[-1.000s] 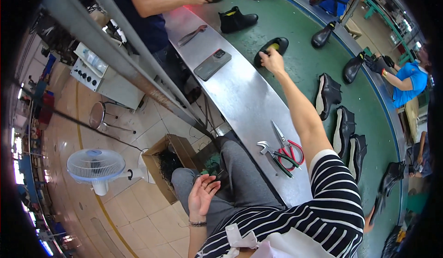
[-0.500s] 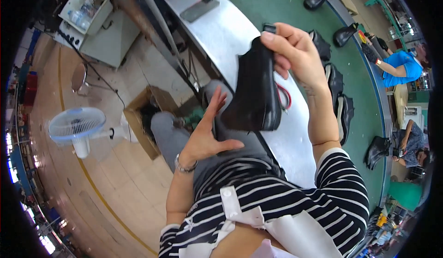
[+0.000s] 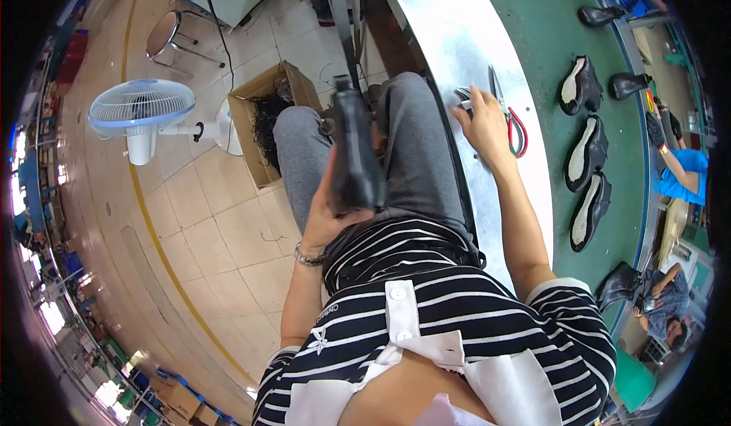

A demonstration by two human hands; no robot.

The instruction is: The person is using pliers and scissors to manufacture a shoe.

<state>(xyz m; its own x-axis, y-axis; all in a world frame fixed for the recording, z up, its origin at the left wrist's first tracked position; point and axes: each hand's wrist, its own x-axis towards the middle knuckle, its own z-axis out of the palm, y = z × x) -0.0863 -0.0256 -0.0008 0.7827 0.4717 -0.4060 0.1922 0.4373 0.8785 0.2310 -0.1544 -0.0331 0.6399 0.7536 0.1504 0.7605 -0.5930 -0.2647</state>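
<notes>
My left hand (image 3: 324, 219) grips a black ankle boot (image 3: 355, 152) by its lower part, above my lap. The boot stands on end and is a little blurred. Over on the metal bench (image 3: 487, 220), my right hand (image 3: 486, 130) has its fingers curled down round a small metal tool (image 3: 462, 93), whose kind I cannot make out because the fingers cover most of it. Right beside that hand lies a pair of scissors (image 3: 518, 133) with red handles, blades pointing away from me.
Several black shoes (image 3: 586, 152) lie on the green surface (image 3: 525, 15) right of the bench. At left stand a fan (image 3: 142, 114), a round stool (image 3: 162, 34) and a cardboard box (image 3: 247, 148) holding dark scraps. Other people work at far right.
The boot has passed from my right hand into my left and come down over my lap. My right hand has moved down to the bench beside the scissors. The view has shifted.
</notes>
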